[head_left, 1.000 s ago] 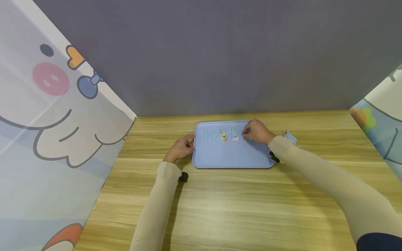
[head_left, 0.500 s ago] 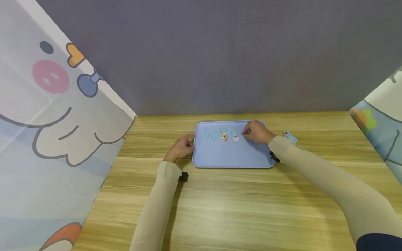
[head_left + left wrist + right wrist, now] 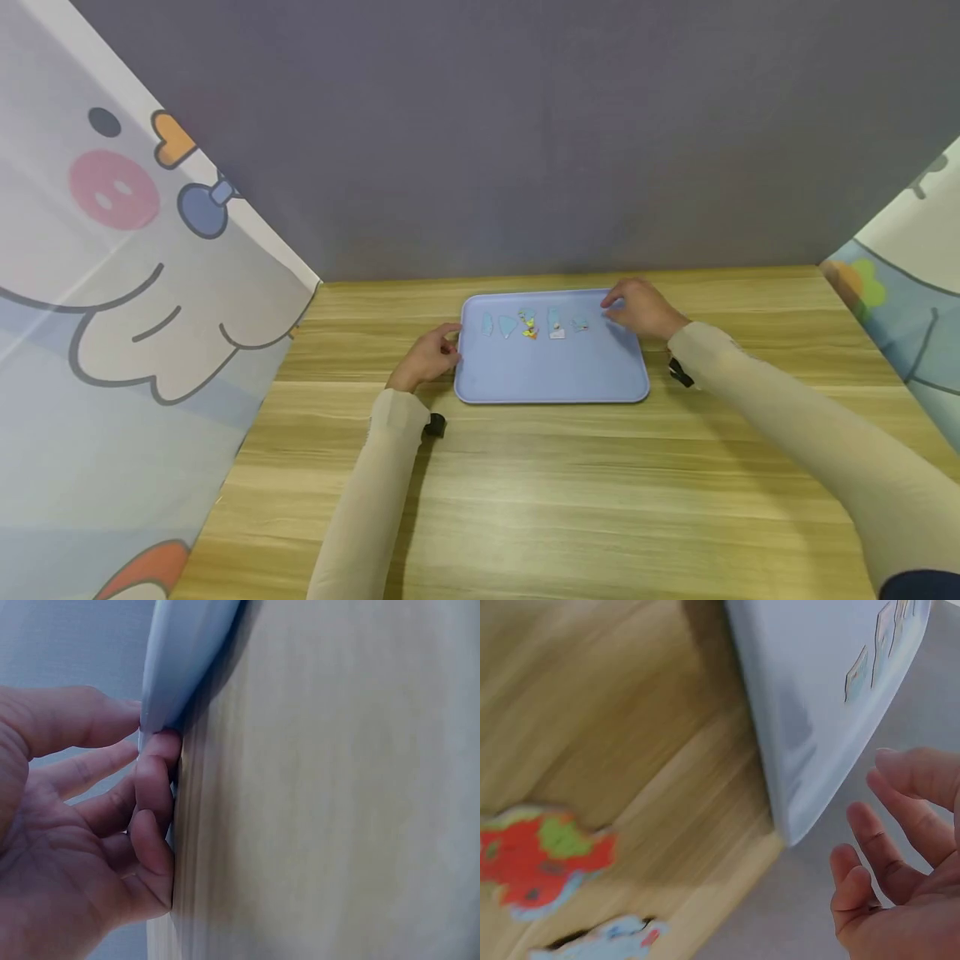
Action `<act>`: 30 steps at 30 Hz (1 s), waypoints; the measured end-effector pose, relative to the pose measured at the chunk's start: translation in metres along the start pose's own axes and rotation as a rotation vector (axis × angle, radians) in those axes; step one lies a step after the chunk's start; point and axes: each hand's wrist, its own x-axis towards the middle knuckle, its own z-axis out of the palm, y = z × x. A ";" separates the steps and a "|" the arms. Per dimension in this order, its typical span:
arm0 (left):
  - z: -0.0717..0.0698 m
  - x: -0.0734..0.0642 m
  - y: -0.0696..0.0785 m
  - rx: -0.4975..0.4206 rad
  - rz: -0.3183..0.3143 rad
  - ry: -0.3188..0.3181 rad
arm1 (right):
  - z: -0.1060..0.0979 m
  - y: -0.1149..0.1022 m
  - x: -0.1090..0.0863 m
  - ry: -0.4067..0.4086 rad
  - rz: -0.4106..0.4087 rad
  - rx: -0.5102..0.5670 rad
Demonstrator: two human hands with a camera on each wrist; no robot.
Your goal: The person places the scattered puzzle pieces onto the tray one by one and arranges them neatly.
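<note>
A pale blue tray (image 3: 547,377) lies on the wooden table. My left hand (image 3: 429,357) pinches its left rim, thumb on the rim and the other fingers curled against its side and underside in the left wrist view. Several flat, irregular picture pieces form a row on the tray: a light blue wedge-shaped piece (image 3: 507,326), a yellow-patterned piece (image 3: 528,323), a tall blue-and-white piece (image 3: 556,323) and a small light blue piece (image 3: 581,325) at the right end. Beside that last one, over the far right corner, my right hand (image 3: 643,311) holds nothing, its fingers parted and relaxed.
On the table to the tray's right, the right wrist view has a red-and-green picture piece (image 3: 544,855) and a light blue picture piece (image 3: 604,941); my right arm hides them in the head view. A grey wall panel (image 3: 525,150) stands behind the table.
My right hand has let go of the small light blue piece on the tray and moved right, uncovering it. My left hand stays at the tray's left rim.
</note>
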 end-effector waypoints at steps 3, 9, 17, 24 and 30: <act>0.000 0.000 0.000 0.001 0.002 0.002 | -0.005 0.007 -0.006 0.011 -0.001 0.002; 0.000 -0.001 -0.001 0.009 0.000 0.004 | -0.019 0.016 -0.019 0.020 0.062 0.048; 0.000 -0.001 0.000 0.011 0.008 0.006 | -0.038 0.030 -0.038 -0.003 0.076 0.049; 0.001 -0.001 0.000 0.009 0.008 0.008 | -0.039 0.045 -0.054 -0.041 0.088 0.042; 0.000 -0.002 0.000 0.009 0.004 0.009 | -0.036 0.049 -0.063 -0.050 0.074 0.039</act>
